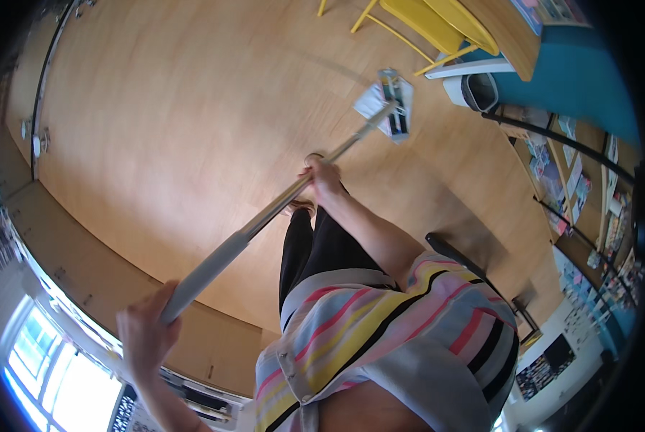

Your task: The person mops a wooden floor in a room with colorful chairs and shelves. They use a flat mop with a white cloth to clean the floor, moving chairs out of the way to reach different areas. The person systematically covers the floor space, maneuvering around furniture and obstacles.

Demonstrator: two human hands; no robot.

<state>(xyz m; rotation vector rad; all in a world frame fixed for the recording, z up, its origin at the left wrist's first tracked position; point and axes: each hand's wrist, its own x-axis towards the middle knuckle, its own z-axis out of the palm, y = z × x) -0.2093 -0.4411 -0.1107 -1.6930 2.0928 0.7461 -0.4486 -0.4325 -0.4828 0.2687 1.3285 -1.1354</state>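
A flat mop's long pole (268, 213) runs slantwise from the lower left to the upper right. My left hand (148, 322) is wrapped round its grey grip end. Farther down the pole, my right hand (324, 178) is closed round the metal shaft, above my feet. On the wood floor (193, 108) lies the mop's flat head (394, 115), with a white cloth (371, 101) spread beneath it and showing on both sides. The head is slightly blurred.
A yellow chair (430, 29) stands at a wooden table (513, 39) at the far right. Close to the mop head is a small waste bin (477, 91). Filled shelves (567, 165) line the right side; cabinets (113, 266) curve along the left, below a window (48, 360).
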